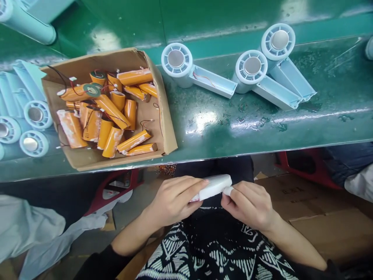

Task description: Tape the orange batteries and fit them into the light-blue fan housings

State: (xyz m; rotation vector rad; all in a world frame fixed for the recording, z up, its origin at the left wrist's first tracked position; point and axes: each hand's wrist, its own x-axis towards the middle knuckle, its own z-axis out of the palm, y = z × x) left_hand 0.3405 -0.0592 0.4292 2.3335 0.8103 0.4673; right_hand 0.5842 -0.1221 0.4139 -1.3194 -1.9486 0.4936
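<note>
In front of my lap, my left hand (177,198) is closed around a roll of white tape (215,186), its wide edge facing up and a bit of pink print near my fingers. My right hand (249,204) is at the roll's right end, thumb and fingers pinched together. A small white piece (228,190) shows at those fingertips, seemingly the tape's loose end. Both hands are below the front edge of the green workbench (204,136), off its surface.
An open cardboard box (170,136) on the bench contains several orange battery packs (112,111) with thin wires. Light-blue fan-like housings with handles (214,81) lie to its right; more housings (36,114) crowd the left. Cardboard (329,229) lies below right, by a red stool (309,163).
</note>
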